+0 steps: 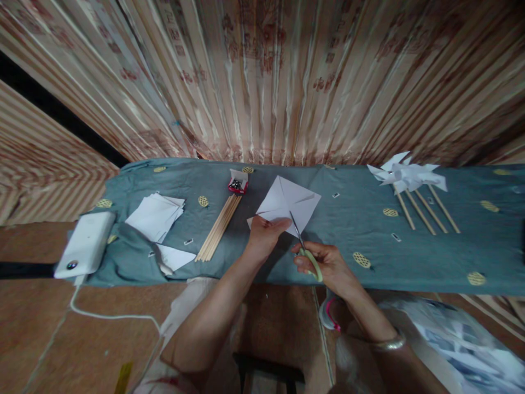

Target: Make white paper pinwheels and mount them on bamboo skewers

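A square of white paper (301, 200) with slits along its diagonals is held above the cloth by my left hand (264, 235), its thumb on top and the fingers under the near corner. My right hand (326, 265) grips light green-handled scissors (314, 264). Their blades lie along the paper's near-right part, tips close to its middle. To the left rests a bundle of thin wooden sticks (219, 227), and behind it stands a small red box (238, 182) of shiny metal pins. A stack of white paper squares (155, 216) lies farther left.
Several finished paper pinwheels (410, 175) on sticks lie at the right of the green tablecloth (356, 219). A white device (85, 246) with a cable sits at the left edge, near a folded paper piece (176, 257). A curtain (262, 82) hangs behind; a plastic bag (463, 339) is at lower right.
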`<state>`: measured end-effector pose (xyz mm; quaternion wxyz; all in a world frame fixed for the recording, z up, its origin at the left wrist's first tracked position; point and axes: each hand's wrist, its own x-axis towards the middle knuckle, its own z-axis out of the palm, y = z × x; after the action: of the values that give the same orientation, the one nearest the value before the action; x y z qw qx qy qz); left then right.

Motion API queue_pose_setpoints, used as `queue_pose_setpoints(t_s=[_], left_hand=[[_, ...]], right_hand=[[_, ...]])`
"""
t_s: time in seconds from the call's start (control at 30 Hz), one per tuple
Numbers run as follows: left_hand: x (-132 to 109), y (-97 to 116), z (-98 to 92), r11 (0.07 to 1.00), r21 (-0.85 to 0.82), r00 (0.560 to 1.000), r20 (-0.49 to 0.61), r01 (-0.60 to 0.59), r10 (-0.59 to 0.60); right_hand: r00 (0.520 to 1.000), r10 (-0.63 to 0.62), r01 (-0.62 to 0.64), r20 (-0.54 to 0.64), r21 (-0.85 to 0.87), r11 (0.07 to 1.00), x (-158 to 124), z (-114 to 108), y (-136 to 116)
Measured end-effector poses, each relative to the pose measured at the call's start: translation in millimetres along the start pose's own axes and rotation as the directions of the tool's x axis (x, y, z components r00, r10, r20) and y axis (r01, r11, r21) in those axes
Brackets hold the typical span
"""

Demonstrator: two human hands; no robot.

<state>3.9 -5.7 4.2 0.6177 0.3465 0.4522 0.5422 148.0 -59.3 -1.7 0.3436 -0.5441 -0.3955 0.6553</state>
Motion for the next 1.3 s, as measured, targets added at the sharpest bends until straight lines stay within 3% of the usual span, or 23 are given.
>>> queue_pose_setpoints(t_s=[0.6,1.03,1.3], left_hand=[[0.8,0.0,0.5,0.999,-0.048,1.0,-0.015,-0.006,0.005],[-1.3,2.7,0.9,1.0,0.023,0.999,-0.03,0.02,-0.019],[2.5,0.2,-2.3,0.999,0.034,0.999,-0.039,-0.031,0.032]], right_hand=[[1.0,-0.009,0.009,0.002,-0.009,1.0,1.3,1.1,-0.1],[1.0,-0.019,0.019,-0.013,-0.011,1.0,0.9,2.2,-1.0],[0.999,0.017,-0.016,0.036,-0.035,0.999,-3.1,-3.5,2.5]])
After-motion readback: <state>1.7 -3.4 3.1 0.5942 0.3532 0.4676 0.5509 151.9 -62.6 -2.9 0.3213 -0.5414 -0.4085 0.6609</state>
